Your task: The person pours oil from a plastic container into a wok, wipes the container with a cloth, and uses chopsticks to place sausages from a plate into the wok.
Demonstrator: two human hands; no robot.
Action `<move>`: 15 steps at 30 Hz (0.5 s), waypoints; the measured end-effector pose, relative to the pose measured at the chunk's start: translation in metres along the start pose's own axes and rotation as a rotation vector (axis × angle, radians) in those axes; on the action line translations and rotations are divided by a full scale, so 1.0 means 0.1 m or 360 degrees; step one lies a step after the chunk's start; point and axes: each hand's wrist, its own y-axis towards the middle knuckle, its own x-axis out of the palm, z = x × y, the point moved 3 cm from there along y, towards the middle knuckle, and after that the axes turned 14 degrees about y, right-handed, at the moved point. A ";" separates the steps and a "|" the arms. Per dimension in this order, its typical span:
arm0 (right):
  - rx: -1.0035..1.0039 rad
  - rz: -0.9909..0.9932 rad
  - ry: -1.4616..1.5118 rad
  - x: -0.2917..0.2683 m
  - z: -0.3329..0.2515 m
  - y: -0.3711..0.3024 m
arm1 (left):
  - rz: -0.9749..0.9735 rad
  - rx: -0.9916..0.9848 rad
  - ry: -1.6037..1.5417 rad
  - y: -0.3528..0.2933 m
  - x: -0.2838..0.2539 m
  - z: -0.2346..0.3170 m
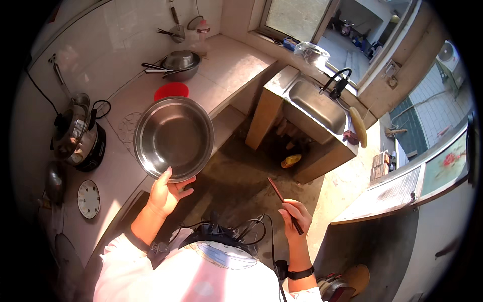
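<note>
My left hand (pixel 167 197) grips the near rim of a round stainless steel basin (pixel 174 135), thumb over the edge and fingers beneath. The basin is tipped so that its shiny inside shows, and it hides part of the counter behind it. On the right, my right hand (pixel 297 217) is closed around a pair of dark reddish-brown chopsticks (pixel 275 189), whose tips point up and to the left over the floor. Just past the basin's far rim, a red bowl or lid (pixel 172 91) is partly covered by it.
Along the left, the tiled counter (pixel 123 173) holds an electric pot (pixel 80 136), a patterned plate (pixel 89 199) and a metal pan (pixel 182 64). A steel sink (pixel 318 103) with a black tap (pixel 338 83) stands below the window. A yellow bottle (pixel 291 160) lies underneath; a cabinet door (pixel 402 189) juts in at right.
</note>
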 end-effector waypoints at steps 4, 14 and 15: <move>-0.0252 -0.0178 -0.0036 -0.13 0.13 0.36 | -0.0629 -0.0311 0.0189 0.51 1.66 -0.25; 0.0374 -0.0344 -0.0336 -1.37 0.95 0.60 | -0.1252 -0.0771 0.0364 1.70 3.92 -1.56; 0.0435 -0.0322 -0.0370 -1.54 0.98 0.66 | -0.1294 -0.0796 0.0361 1.80 4.10 -1.64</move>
